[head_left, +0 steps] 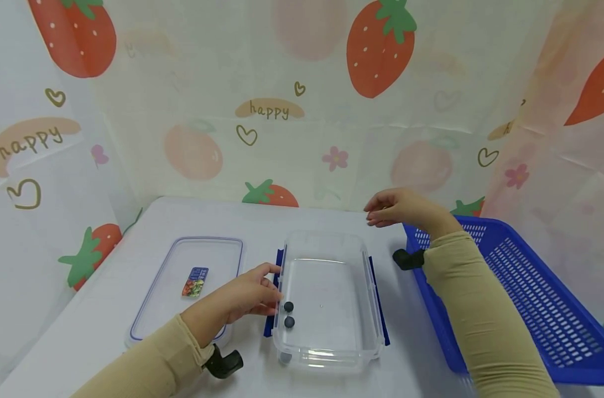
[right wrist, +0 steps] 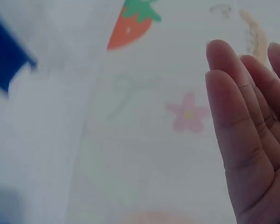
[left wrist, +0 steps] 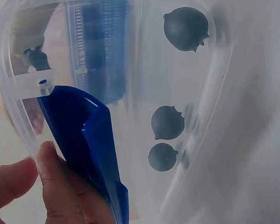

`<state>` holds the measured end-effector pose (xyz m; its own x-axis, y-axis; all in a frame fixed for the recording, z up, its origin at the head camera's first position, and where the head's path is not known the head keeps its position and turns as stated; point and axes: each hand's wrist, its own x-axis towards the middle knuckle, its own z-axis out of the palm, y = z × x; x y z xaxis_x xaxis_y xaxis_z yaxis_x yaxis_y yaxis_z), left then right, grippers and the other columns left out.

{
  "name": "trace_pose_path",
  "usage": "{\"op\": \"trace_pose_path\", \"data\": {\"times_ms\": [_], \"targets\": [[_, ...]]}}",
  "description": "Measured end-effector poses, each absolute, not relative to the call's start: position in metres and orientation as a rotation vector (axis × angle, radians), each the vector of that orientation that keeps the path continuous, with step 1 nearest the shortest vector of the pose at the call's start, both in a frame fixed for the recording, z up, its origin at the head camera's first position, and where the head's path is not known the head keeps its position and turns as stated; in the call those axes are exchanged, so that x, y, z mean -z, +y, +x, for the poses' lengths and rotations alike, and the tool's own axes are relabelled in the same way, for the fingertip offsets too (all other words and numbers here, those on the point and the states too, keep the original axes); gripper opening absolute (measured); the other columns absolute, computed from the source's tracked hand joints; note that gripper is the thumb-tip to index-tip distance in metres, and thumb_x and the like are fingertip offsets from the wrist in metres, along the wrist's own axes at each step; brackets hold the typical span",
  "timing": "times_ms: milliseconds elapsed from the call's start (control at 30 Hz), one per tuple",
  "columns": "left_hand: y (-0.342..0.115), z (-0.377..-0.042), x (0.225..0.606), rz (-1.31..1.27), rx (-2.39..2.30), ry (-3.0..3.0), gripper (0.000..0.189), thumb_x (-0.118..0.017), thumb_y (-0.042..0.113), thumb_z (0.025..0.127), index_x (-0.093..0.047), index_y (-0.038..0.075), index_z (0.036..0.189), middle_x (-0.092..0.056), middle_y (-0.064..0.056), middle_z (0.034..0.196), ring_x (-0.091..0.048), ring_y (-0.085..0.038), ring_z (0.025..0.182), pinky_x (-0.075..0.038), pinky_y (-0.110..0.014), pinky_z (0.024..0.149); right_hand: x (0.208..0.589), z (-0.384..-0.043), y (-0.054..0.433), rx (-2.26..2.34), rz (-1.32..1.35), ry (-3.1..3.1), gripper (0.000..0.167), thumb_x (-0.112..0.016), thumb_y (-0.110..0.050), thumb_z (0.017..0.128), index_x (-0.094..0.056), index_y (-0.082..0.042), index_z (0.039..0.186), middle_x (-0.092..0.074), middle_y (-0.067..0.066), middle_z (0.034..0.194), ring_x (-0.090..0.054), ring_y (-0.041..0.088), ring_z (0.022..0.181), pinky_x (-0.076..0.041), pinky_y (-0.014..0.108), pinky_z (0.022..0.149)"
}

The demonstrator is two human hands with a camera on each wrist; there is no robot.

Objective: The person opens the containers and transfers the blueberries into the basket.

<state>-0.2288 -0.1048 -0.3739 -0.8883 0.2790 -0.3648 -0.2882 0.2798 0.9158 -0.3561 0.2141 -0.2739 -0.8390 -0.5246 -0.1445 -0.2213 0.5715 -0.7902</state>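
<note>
A clear plastic food container with blue side latches stands open in the middle of the table. My left hand grips its left side, thumb and fingers at the rim beside the blue latch. Two dark blueberries lie inside near the left wall; the left wrist view shows three, the largest-looking blueberry apart from the other pair. My right hand hovers beyond the container's far right corner, nothing in its grasp. Its fingers are loosely straight in the right wrist view.
A clear lid with a blue seal and a small label lies left of the container, partly behind the left forearm. On the right stands a blue slotted basket, overlapped by the right sleeve. A strawberry-print cloth hangs behind the table.
</note>
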Motion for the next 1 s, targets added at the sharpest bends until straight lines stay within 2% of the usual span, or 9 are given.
{"op": "trace_pose_path", "data": {"times_ms": [200, 400, 500, 700, 1000], "targets": [[-0.105, -0.228, 0.374, -0.008, -1.647, 2.097, 0.061, -0.06, 0.006, 0.085, -0.031, 0.016, 0.138, -0.055, -0.012, 0.089, -0.057, -0.021, 0.071, -0.054, -0.03, 0.067, 0.285, -0.351, 0.166, 1.157, -0.679, 2.326, 0.024, -0.061, -0.012, 0.087, -0.059, -0.001, 0.108, -0.061, 0.02, 0.105, -0.062, 0.031, 0.098, -0.052, 0.035, 0.082], [-0.104, -0.228, 0.373, -0.012, -1.639, 2.097, 0.061, -0.06, 0.007, 0.086, -0.031, 0.016, 0.138, -0.055, -0.012, 0.09, -0.057, -0.022, 0.071, -0.054, -0.03, 0.068, 0.312, -0.343, 0.121, 1.049, -0.716, 2.286, 0.015, -0.062, -0.012, 0.087, -0.063, -0.006, 0.1, -0.066, 0.011, 0.093, -0.065, 0.024, 0.087, -0.053, 0.035, 0.079], [-0.104, -0.228, 0.373, -0.026, -1.627, 2.099, 0.061, -0.061, 0.007, 0.086, -0.031, 0.016, 0.138, -0.056, -0.013, 0.091, -0.058, -0.022, 0.072, -0.054, -0.03, 0.068, 0.326, -0.338, 0.103, 0.999, -0.71, 2.262, 0.013, -0.062, -0.011, 0.086, -0.064, -0.006, 0.098, -0.066, 0.01, 0.092, -0.065, 0.027, 0.087, -0.054, 0.031, 0.076], [-0.103, -0.228, 0.371, -0.034, -1.617, 2.097, 0.061, -0.061, 0.007, 0.086, -0.031, 0.016, 0.138, -0.056, -0.013, 0.091, -0.058, -0.022, 0.072, -0.055, -0.03, 0.068, 0.344, -0.329, 0.083, 0.957, -0.68, 2.229, 0.017, -0.062, -0.008, 0.086, -0.064, 0.0, 0.1, -0.067, 0.011, 0.089, -0.063, 0.033, 0.091, -0.054, 0.03, 0.072], [-0.104, -0.229, 0.372, -0.022, -1.622, 2.093, 0.06, -0.06, 0.007, 0.086, -0.031, 0.016, 0.138, -0.055, -0.013, 0.091, -0.058, -0.022, 0.073, -0.055, -0.031, 0.069, 0.363, -0.323, 0.071, 0.94, -0.611, 2.19, 0.013, -0.062, -0.009, 0.086, -0.065, 0.001, 0.093, -0.066, 0.011, 0.083, -0.066, 0.025, 0.077, -0.055, 0.031, 0.068]]}}
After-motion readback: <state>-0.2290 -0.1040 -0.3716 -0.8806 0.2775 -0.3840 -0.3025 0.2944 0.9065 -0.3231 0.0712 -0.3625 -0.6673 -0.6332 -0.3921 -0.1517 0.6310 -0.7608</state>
